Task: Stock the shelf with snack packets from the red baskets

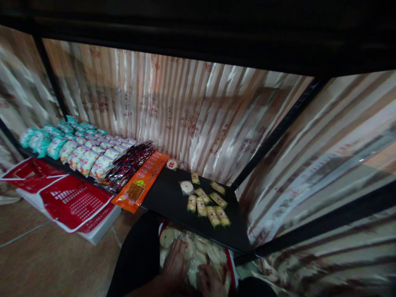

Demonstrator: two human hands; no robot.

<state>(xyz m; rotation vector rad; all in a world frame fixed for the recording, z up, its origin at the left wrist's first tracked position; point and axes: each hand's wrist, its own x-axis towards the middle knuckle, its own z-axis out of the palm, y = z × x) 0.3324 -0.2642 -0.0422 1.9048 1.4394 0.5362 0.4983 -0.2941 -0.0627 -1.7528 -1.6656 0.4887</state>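
Both my hands reach into a box of clear-wrapped round white snacks (198, 251) below the shelf's front edge. My left hand (175, 264) lies palm down on the packets with fingers curled over them. My right hand (210, 281) is beside it, fingers bent into the pile; what it grips is hidden. On the black shelf (167, 198) above lie several small yellow packets (207, 204) and two round white packets (186, 187).
Rows of teal, white and dark red snack packs (89, 152) and an orange pack (140, 183) fill the shelf's left part. A red-and-white folded carton (72, 204) lies on the floor at left. Striped plastic sheeting (192, 107) backs the shelf.
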